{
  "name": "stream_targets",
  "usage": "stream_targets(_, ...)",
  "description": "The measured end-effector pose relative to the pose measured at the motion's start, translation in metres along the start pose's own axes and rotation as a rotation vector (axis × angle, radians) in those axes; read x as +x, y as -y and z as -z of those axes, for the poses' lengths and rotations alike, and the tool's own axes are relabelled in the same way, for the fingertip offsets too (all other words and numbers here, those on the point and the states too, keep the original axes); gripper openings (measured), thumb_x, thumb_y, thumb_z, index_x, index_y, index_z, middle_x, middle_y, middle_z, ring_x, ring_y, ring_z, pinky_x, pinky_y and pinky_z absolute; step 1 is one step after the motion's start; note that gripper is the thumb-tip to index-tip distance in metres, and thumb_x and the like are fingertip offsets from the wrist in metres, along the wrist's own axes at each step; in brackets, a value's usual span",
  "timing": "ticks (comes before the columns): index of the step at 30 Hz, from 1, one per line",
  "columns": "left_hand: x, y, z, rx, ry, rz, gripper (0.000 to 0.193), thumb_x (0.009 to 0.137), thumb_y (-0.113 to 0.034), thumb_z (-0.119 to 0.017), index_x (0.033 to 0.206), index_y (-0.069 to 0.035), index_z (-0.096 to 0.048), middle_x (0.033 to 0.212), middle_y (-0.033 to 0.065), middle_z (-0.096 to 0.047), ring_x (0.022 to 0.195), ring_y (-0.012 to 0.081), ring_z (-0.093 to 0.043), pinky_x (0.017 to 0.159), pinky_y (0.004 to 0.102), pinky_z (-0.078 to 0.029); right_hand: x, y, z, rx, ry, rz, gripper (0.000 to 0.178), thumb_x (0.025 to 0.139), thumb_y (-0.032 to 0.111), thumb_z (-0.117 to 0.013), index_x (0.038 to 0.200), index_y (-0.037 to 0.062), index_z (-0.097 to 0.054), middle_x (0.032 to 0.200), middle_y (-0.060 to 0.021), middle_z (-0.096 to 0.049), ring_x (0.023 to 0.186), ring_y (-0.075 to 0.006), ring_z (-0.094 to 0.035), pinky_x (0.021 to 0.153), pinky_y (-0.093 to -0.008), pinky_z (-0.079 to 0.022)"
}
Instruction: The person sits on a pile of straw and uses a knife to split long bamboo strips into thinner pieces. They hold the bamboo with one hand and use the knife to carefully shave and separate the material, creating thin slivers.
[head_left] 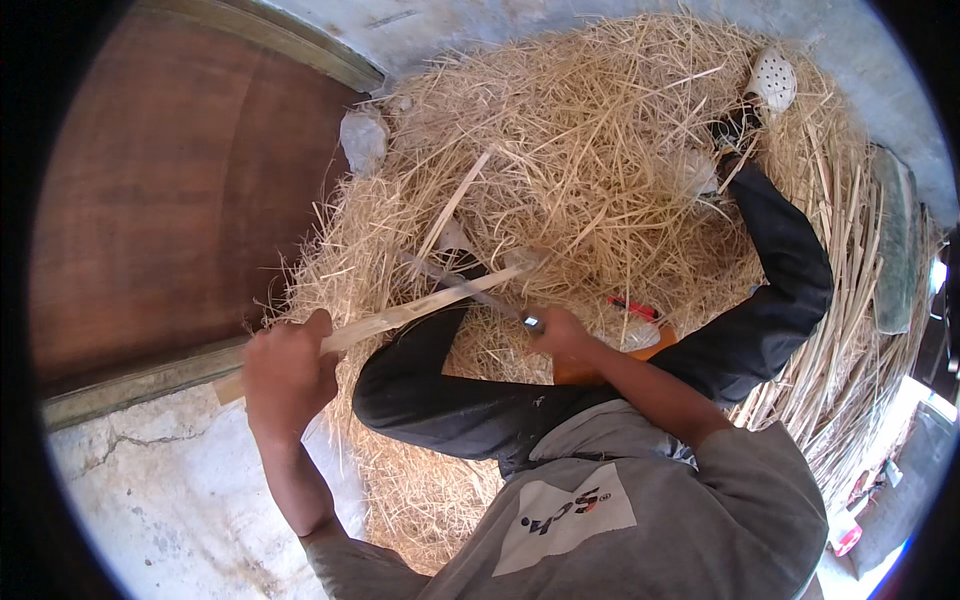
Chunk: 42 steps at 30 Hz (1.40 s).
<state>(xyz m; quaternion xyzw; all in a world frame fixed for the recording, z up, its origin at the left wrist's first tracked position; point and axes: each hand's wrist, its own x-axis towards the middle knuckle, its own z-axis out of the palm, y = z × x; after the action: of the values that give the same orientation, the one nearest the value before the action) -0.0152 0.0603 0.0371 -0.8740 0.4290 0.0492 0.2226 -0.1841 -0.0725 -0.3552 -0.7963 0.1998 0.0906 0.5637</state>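
My left hand is closed around a pale, flat bamboo strip, which slants up to the right across my bent left leg. My right hand grips the handle of a long-bladed knife. The knife's slightly blurred blade points up and left and crosses the strip near its far part. I cannot tell whether the blade touches the strip or passes just over it. Beyond my right hand, a red-handled tool lies on the shavings; its kind is unclear.
A large heap of thin shavings spreads around my legs. Long split strips are stacked at the right. An orange object sits beneath me, partly hidden. A brown door panel stands at the left, with a pale stone by its corner.
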Motion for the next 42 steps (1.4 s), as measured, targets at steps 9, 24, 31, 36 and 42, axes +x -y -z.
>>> stream_targets(9, 0.001, -0.002, 0.003, 0.018, 0.006, 0.014, 0.024, 0.067, -0.014, -0.075, 0.082, -0.008, -0.057, 0.066, 0.0144, -0.06, 0.066, 0.0343, -0.061, 0.061, 0.0451, -0.044, -0.013, 0.0, -0.003, 0.048, -0.034, 0.029, 0.028, 0.064, 0.017, -0.062, 0.086, 0.0021, -0.066, 0.077, -0.0219, -0.064, 0.075, -0.0394, -0.063, 0.065, -0.0461, -0.05)
stream_targets(24, -0.003, 0.009, -0.005, -0.037, -0.011, 0.029, 0.023, 0.066, -0.014, -0.074, 0.083, -0.009, -0.059, 0.066, 0.0136, -0.06, 0.068, 0.0336, -0.06, 0.063, 0.0451, -0.043, 0.014, -0.084, -0.003, -0.089, 0.04, -0.065, 0.027, 0.068, 0.016, -0.059, 0.089, 0.0002, -0.064, 0.085, -0.0261, -0.063, 0.085, -0.043, -0.062, 0.077, -0.0487, -0.05)
stream_targets(31, -0.007, 0.007, -0.006, -0.053, 0.013, 0.053, 0.022, 0.066, -0.013, -0.075, 0.082, -0.009, -0.06, 0.066, 0.0143, -0.06, 0.069, 0.033, -0.062, 0.064, 0.0446, -0.046, 0.006, -0.161, -0.006, -0.255, 0.009, -0.201, 0.026, 0.07, 0.017, -0.057, 0.089, -0.0005, -0.063, 0.086, -0.0262, -0.063, 0.085, -0.0422, -0.062, 0.076, -0.0499, -0.049)
stream_targets(36, -0.01, 0.007, -0.007, -0.056, -0.007, 0.051, 0.023, 0.066, -0.013, -0.076, 0.082, -0.008, -0.06, 0.065, 0.0144, -0.061, 0.069, 0.0332, -0.062, 0.064, 0.0444, -0.046, 0.007, -0.093, 0.007, -0.211, 0.005, -0.014, 0.026, 0.069, 0.016, -0.058, 0.089, 0.001, -0.063, 0.083, -0.0254, -0.063, 0.08, -0.0419, -0.062, 0.073, -0.0494, -0.05)
stream_targets(42, -0.008, 0.003, -0.004, -0.053, 0.005, 0.065, 0.025, 0.065, -0.014, -0.076, 0.083, -0.007, -0.06, 0.069, 0.0148, -0.062, 0.072, 0.0337, -0.062, 0.065, 0.045, -0.046, 0.001, -0.071, 0.001, -0.093, -0.027, 0.026, 0.027, 0.068, 0.015, -0.058, 0.093, 0.0051, -0.065, 0.083, -0.0222, -0.065, 0.082, -0.0383, -0.064, 0.076, -0.0474, -0.05)
